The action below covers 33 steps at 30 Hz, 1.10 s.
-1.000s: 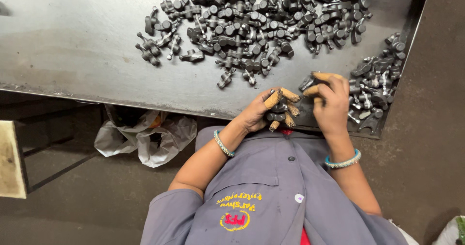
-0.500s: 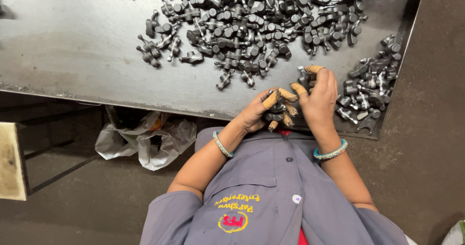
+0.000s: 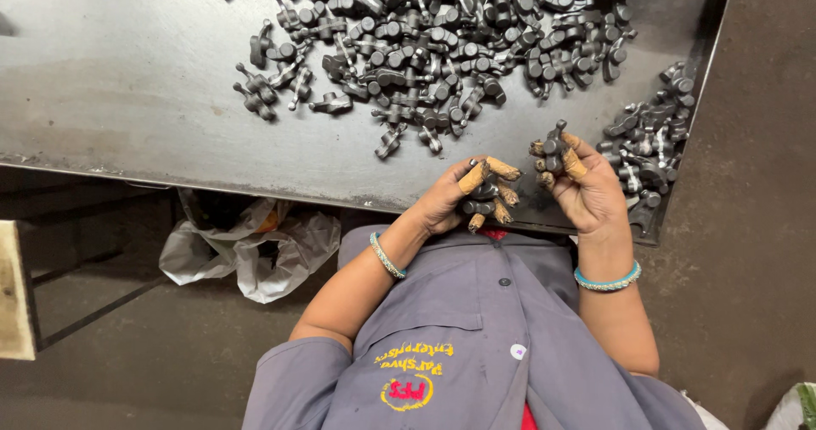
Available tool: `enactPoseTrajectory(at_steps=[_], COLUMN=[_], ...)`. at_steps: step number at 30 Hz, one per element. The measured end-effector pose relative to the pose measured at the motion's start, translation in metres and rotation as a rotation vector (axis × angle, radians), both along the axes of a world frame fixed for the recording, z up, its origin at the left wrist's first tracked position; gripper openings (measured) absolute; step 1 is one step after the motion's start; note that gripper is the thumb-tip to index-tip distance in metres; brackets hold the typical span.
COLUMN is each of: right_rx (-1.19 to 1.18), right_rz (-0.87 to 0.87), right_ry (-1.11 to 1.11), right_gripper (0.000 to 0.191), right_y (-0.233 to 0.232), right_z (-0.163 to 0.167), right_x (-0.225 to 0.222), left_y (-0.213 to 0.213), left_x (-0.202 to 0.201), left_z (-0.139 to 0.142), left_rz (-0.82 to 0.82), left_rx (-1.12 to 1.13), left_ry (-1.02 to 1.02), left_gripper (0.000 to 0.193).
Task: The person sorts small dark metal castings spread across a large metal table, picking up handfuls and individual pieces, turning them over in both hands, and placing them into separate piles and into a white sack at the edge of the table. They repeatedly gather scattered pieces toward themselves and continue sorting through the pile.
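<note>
Left hand (image 3: 459,199): curled at the near table edge, taped fingertips (image 3: 501,170) closed around a small cluster of dark metal parts (image 3: 483,194), cupped so none slide off.
Right hand (image 3: 586,188): raised just right of it, fingers pinching one dark forged part (image 3: 554,148) upright, apparently turned for a look.
Sorted heap (image 3: 650,154): similar parts, just beyond the right hand at the table's right edge, within easy drop.
Main heap (image 3: 442,43): far larger, spread across the far side of the steel table (image 3: 127,82).
Crumpled plastic bag (image 3: 246,247): floor, below the table edge.
</note>
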State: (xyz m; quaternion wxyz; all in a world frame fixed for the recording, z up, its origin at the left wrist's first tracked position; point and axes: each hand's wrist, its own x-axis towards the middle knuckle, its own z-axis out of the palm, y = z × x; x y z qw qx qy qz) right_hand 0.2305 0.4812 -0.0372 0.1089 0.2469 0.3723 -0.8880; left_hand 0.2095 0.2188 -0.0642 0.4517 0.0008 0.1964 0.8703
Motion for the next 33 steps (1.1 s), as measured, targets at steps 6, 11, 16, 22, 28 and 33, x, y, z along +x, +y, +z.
enactPoseTrajectory(at_steps=[6,11,16,22,28,33], right_rx=[0.034,0.315,1.475,2.065,1.684,1.391], right_rz=[0.070,0.211,0.204,0.109,0.146,0.194], right_ry=[-0.002,0.113,0.484,0.618,0.417,0.059], right_gripper=[0.027,0.026,0.031,0.049,0.030,0.030], right_y=[0.001,-0.021,-0.043,-0.060,-0.055,-0.053], right_z=[0.001,0.035,0.064,0.068,0.051,0.052], right_x=[0.000,0.002,-0.037,-0.088,-0.063,-0.021], left_y=[0.007,0.008,-0.001,-0.003,-0.008,-0.005], left_x=[0.005,0.003,-0.003,-0.005,-0.002,0.001], left_z=[-0.020,-0.018,0.003,0.011,0.009,0.005], left_rz=[0.041,0.073,-0.033,-0.018,0.016,0.013], left_rx=[-0.043,-0.041,0.081,0.095,0.065,0.072], left_ry=[-0.071,-0.111,-0.018,0.001,-0.018,-0.001], left_gripper=[0.047,0.052,0.062,0.069,0.071,0.071])
